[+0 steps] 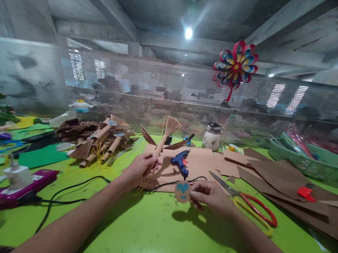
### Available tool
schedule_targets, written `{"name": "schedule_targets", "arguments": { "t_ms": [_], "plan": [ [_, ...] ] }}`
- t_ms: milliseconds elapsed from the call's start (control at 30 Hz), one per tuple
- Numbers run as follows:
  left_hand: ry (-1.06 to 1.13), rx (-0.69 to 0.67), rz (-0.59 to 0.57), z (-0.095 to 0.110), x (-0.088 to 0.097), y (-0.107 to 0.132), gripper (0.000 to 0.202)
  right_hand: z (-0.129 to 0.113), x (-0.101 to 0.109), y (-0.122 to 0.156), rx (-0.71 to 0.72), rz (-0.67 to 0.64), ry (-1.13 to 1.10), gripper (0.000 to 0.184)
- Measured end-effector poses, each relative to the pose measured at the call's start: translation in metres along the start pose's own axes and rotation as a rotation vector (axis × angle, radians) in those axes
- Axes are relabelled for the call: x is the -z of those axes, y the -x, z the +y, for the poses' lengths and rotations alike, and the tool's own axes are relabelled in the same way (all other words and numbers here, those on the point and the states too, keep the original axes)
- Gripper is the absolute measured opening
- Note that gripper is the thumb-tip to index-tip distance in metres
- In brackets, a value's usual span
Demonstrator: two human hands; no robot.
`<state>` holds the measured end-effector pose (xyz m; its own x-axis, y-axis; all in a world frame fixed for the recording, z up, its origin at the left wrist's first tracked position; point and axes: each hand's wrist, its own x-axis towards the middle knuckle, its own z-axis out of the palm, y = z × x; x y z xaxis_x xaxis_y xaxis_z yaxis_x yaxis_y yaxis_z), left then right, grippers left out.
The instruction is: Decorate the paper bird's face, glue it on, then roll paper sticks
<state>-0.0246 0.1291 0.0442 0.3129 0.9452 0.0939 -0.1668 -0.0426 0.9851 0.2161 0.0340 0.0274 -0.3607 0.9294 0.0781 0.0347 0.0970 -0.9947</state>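
My left hand is closed round the lower end of a brown paper figure, a rolled tube with a pleated fan at its top and pleated wings at its sides. Yellow string trails from it below my fingers. Between the fingertips of my right hand is a small round cardboard face with blue drawn eyes and mouth. The two pieces are apart. Just beyond them a blue glue gun lies on brown paper sheets. Scissors with red and yellow handles lie open to the right of my right hand.
Similar paper figures are heaped at the left. A purple power strip with black cables sits near the front left. Brown paper, a red tape cutter and a green basket occupy the right. A jar stands behind.
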Motion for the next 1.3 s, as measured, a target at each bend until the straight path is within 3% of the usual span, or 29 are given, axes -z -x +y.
{"name": "schedule_targets", "arguments": {
  "t_ms": [333, 500, 667, 833, 1300],
  "plan": [
    [0.283, 0.098, -0.058, 0.009, -0.045, 0.033, 0.031, -0.040, -0.016, -0.012, 0.078, 0.021, 0.006, 0.028],
    [0.329, 0.044, -0.137, 0.008, -0.057, 0.047, 0.033, -0.035, -0.029, -0.033, 0.065, 0.088, -0.031, 0.033],
    [0.273, 0.034, -0.194, 0.003, -0.058, 0.051, 0.025, -0.024, -0.038, -0.042, 0.039, 0.098, 0.003, 0.031],
    [0.272, 0.023, -0.173, 0.000, -0.054, 0.051, 0.026, -0.025, -0.039, -0.043, 0.017, 0.074, -0.051, 0.030],
    [0.253, 0.017, -0.209, -0.006, -0.047, 0.048, 0.027, -0.017, -0.029, -0.043, 0.044, 0.096, -0.051, 0.026]
  ]
}}
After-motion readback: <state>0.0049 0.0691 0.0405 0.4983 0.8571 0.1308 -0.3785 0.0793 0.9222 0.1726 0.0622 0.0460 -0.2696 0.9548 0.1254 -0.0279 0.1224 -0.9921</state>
